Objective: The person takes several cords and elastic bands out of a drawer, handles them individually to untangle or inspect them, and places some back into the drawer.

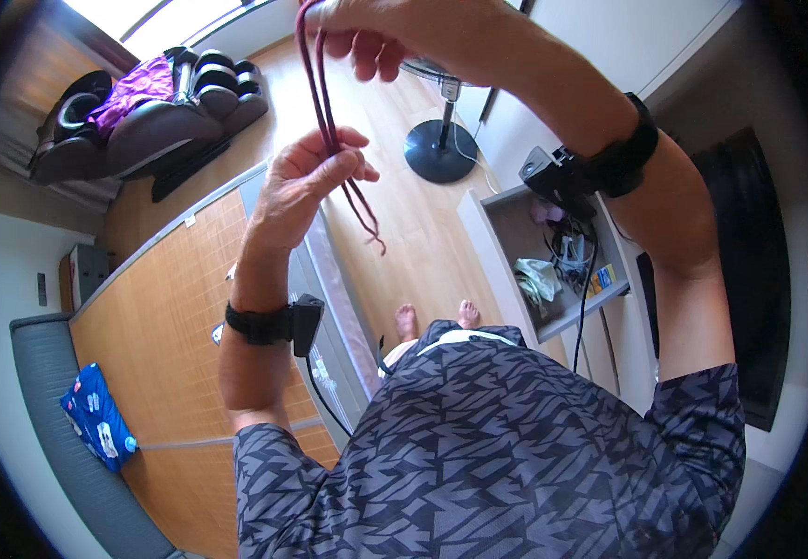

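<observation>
A dark red cord (326, 91), doubled into two strands, hangs in front of me. My right hand (376, 35) holds its upper part at the top edge of the view; the cord's top end is cut off there. Lower down, my left hand (313, 168) pinches both strands between thumb and fingers. Below the left thumb the cord's loose ends (374, 234) dangle over the floor, slightly frayed at the tip. Each forearm wears a black strap with a small device.
To my right a drawer (474, 230) stands pulled out, with cables and a pale green cloth (538, 279) inside. A floor fan's round base (440, 150) is ahead. A bed with a woven mat (166, 335) lies left; a massage chair (166, 133) is beyond.
</observation>
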The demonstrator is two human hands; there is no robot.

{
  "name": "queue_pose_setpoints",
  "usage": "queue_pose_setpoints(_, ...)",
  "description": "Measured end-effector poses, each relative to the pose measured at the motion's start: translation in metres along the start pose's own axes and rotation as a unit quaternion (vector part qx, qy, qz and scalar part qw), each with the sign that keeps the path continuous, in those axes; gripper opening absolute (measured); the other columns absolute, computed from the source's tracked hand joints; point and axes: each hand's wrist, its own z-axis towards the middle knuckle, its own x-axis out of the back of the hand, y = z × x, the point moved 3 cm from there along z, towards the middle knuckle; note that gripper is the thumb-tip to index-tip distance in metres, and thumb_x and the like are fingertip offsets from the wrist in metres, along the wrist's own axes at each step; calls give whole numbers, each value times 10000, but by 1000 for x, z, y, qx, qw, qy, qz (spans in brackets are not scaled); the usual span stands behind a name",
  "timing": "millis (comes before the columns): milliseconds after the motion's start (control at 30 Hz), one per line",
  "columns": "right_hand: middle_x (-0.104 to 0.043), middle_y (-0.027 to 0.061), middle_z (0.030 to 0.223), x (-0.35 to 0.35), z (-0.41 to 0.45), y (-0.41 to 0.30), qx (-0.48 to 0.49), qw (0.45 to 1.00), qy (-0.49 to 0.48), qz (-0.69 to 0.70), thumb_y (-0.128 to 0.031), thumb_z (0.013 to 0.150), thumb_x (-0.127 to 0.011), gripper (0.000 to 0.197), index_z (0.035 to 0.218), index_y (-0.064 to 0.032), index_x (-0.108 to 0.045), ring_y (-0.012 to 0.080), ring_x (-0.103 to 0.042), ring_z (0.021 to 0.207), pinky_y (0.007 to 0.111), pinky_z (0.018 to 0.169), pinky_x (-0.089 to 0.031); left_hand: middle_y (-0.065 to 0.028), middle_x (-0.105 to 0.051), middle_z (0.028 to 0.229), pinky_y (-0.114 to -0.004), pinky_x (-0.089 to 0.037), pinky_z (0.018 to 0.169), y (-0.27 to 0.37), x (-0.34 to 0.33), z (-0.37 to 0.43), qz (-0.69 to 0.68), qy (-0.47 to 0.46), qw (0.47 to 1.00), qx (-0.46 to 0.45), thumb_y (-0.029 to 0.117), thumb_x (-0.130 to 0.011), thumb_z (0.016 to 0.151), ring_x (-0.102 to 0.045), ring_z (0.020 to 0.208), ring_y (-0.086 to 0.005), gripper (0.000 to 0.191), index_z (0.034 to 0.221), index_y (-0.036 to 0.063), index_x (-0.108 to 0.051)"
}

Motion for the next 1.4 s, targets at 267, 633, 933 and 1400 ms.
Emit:
queue_pose_setpoints(267, -630, 62, 748, 87, -36, 18, 11, 979, 174, 100, -152, 942, -560, 170, 957, 5, -623, 111, -596, 582, 230, 508, -516, -49, -661, 839, -300, -517, 762, -44, 8, -8, 0, 16, 998, 68, 249, -653, 926, -655, 805, -152, 246, 1034, 28, -647)
queue_pose_setpoints(633, -650, -2, 691, 141, -148, 204, -198, 882, 342, 258, -269, 906, -621, 183, 846, -103, -668, 96, -597, 572, 259, 547, -521, -41, -631, 818, -298, -535, 714, -48, 33, -26, 33, 62, 991, 114, 246, -571, 976, -633, 738, -142, 214, 965, 40, -629)
queue_pose_setpoints(933, -668, 0, 712, 28, -209, 322, -378, 773, 289, 419, -235, 886, -630, 136, 821, -120, -662, 116, -628, 573, 282, 497, -514, -168, -676, 1041, -357, -561, 815, -24, 24, -9, -26, 113, 990, 82, 182, -547, 980, -671, 988, -242, 180, 1016, 15, -603)
queue_pose_setpoints(1400, -648, 49, 885, -38, -187, 323, -428, 822, 158, 340, -258, 850, -688, 277, 1011, -45, -614, 132, -641, 739, 275, 590, -534, -238, -658, 1096, -417, -538, 901, 16, -22, 17, -70, 89, 993, 42, 212, -524, 985, -660, 1026, -333, 216, 965, 12, -604)
